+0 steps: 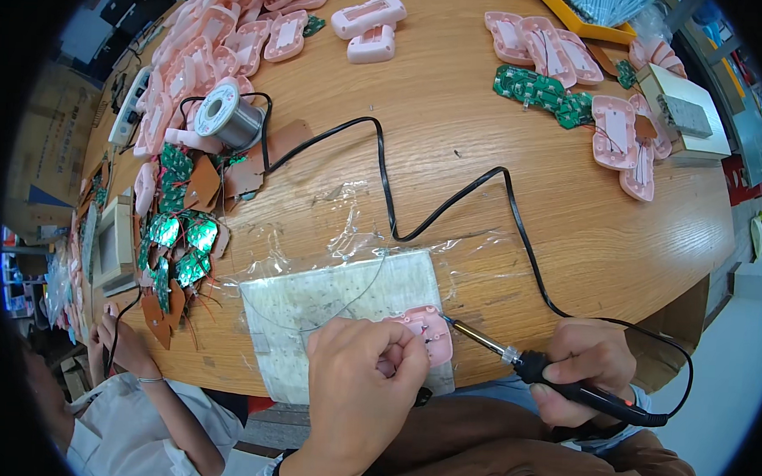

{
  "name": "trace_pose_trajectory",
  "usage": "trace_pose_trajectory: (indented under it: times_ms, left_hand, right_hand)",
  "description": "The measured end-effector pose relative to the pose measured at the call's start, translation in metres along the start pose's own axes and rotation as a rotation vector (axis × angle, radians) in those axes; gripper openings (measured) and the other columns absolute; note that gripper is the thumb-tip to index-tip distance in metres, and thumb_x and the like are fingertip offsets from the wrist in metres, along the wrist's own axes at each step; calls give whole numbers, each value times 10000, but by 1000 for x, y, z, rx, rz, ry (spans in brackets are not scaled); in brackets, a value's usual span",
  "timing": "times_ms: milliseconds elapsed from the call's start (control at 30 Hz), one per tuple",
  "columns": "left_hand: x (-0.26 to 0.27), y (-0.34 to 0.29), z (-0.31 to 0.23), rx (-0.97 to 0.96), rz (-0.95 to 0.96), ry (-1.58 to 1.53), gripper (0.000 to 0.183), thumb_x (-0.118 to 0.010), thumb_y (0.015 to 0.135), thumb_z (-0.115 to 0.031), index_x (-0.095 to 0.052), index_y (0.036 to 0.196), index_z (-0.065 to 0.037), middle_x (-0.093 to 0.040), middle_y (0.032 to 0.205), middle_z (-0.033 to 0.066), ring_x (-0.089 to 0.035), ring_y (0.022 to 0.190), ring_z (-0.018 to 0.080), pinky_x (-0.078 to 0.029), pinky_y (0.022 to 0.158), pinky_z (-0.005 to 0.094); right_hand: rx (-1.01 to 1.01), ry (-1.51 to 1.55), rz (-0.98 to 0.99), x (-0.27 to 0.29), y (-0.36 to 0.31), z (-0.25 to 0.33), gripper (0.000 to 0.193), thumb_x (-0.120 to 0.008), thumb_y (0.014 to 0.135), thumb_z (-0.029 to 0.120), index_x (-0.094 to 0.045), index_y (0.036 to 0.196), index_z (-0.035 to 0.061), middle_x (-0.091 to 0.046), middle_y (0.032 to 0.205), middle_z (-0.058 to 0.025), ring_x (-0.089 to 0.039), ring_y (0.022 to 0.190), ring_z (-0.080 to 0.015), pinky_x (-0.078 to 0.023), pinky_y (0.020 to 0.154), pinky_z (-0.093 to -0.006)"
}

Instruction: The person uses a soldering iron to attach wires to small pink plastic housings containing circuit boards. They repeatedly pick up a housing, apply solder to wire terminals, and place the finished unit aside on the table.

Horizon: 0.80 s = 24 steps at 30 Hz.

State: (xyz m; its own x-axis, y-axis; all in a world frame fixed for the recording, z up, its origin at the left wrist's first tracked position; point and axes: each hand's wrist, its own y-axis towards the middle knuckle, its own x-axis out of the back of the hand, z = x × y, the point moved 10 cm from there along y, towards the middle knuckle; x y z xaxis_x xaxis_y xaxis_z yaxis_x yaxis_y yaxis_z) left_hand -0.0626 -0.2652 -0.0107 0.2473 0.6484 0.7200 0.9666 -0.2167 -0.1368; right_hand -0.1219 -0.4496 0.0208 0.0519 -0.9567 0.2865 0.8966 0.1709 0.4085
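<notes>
Gripping a soldering iron [566,380] with the right hand [595,365] at four o'clock, holding its tip [452,321] beside a pink shell [436,347] over a pad [284,366] at five. Pinching with the left hand [365,378] at six; cannot tell on what.

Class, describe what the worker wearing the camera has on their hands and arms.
The left hand and right hand are both ungloved, with no rings visible. A dark band circles the left wrist. A pale bluish cuff shows at the right wrist.
</notes>
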Motion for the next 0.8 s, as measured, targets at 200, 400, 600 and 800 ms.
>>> trace_pose_trajectory:
  times_ms: [200,400,600,800]
  left_hand:
    - [2,0,-6,-58,-9,86,58,-709,730,-67,-666,702,-40,-605,625,61,-561,651,211,-429,660,335]
    - [4,-6,-11,-112,-10,97,114,-756,704,-100,-643,725,-94,-572,626,3,-534,677,223,-374,749,374]
    - [36,-20,-11,-189,-137,378,480,-857,586,-186,-627,990,-66,-561,954,99,-517,968,301,-359,839,442]
    - [27,-17,-3,-122,78,250,544,-881,588,-220,-552,991,-61,-602,863,82,-568,865,289,-369,850,406]
  right_hand:
    - [8,-8,-56,5,0,2,315,-773,659,24,-552,877,74,-535,604,-61,-511,458,-193,-366,415,-295]
    - [45,40,-196,15,-4,9,325,-764,662,12,-547,899,58,-541,608,-71,-505,462,-173,-351,415,-281]
    - [102,13,-273,26,-12,9,344,-745,679,9,-537,950,54,-539,653,-54,-459,475,-120,-328,424,-258]
    - [113,27,-366,36,-17,9,320,-728,685,25,-522,929,52,-514,647,-51,-431,504,-126,-310,462,-256]
